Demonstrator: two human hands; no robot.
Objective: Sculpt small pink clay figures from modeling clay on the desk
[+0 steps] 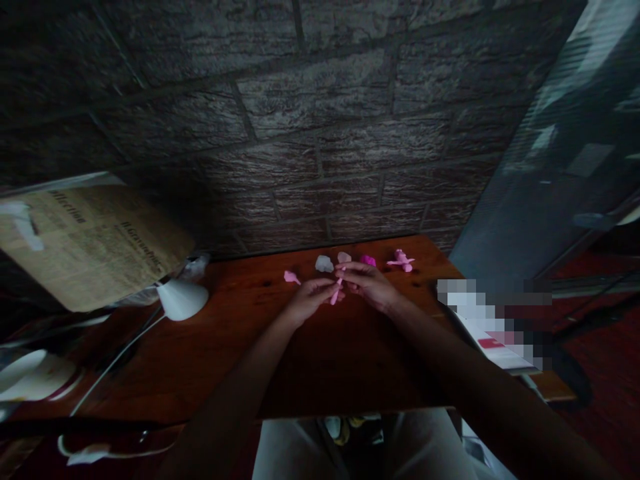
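My left hand (316,297) and my right hand (371,283) meet over the table, their fingers closed on a slim pink piece of modelling clay (337,292), which is held at a tilt. Just behind them lie a whitish lump (324,264), a pale pink lump (344,257) and a bright magenta lump (369,261). A small pink clay piece (291,276) with a thin tail rests to the left. Off to the right is a pink clay figure (401,261) with limb-like parts.
The wooden table (240,293) stands against a stone-block wall (320,153). On the left are a white cone-shaped object (183,299) with a cable, a printed brown paper bag (95,240) and a white cup (35,375). White papers (505,357) lie at the right edge.
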